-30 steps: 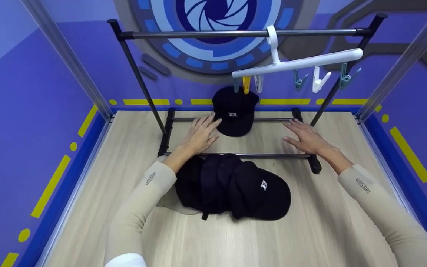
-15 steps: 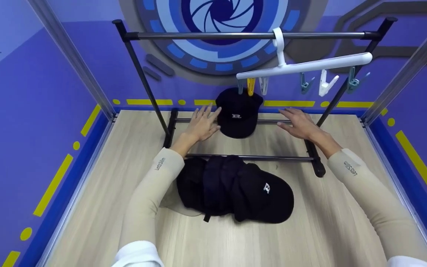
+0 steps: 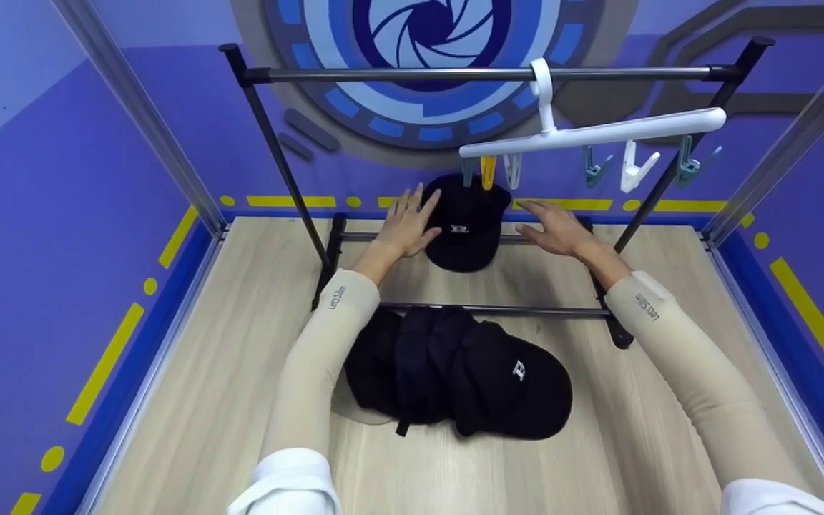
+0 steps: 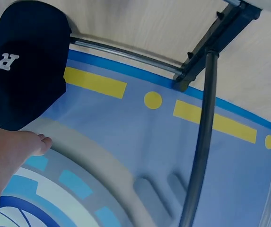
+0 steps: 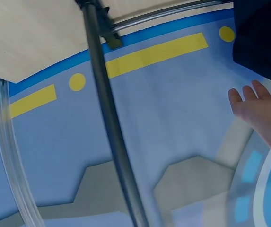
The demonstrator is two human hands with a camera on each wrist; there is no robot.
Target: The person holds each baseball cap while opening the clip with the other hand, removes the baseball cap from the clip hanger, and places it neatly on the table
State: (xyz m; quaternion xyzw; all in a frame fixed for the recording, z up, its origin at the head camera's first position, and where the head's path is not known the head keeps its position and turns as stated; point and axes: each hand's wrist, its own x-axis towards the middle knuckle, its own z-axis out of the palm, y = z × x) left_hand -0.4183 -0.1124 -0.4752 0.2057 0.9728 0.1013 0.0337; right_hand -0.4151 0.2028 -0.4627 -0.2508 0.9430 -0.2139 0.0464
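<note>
A black baseball cap [image 3: 466, 247] with a white letter on its front is at the rack's back, under the left end of a white hanger [image 3: 598, 134]. Clips, one a yellow clothespin [image 3: 488, 172], overlap the cap's top edge; their grip cannot be made out. My left hand [image 3: 403, 225] is at the cap's left side, fingers extended and spread; whether it touches is unclear. To the cap's right, my right hand [image 3: 558, 229] reaches toward it with straight fingers, a gap between. In the left wrist view the cap [image 4: 29, 66] is beside the left hand [image 4: 7, 151].
A row of nested dark caps [image 3: 455, 372], with a beige one [image 3: 358, 404] at its left end, lies on the wooden floor in front. The hanger hooks over the rack's top bar [image 3: 398, 74]. A white clothespin [image 3: 637, 168] and others dangle at right.
Both hands have moved in toward the hanging-side cap: the left a little right and up, the right leftward and up. The view has shifted slightly; the row of caps stays put.
</note>
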